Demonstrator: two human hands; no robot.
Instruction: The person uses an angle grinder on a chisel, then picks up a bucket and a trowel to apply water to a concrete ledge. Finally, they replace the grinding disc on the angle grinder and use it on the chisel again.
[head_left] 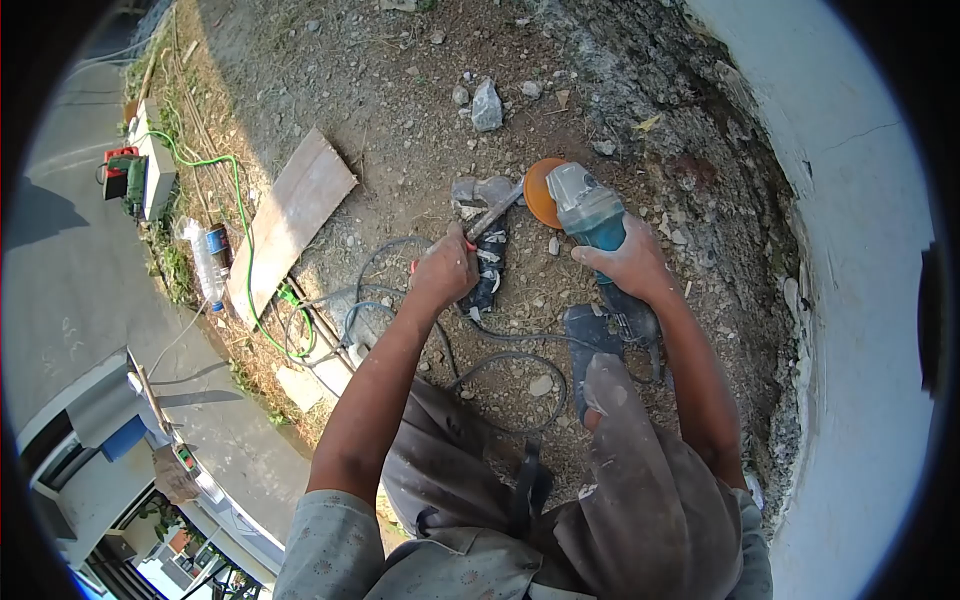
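Right grip (625, 262) around blue grinder (590, 212)

Teal angle grinder (592, 218) with a grey head and an orange disc (540, 192) at its upper-left end, above the dirt at frame centre. A grey metal spanner (495, 212) slants up-right, its tip reaching the disc.

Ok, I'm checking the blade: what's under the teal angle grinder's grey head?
A round orange disc pokes out beneath the teal angle grinder; the rest is covered by the head.
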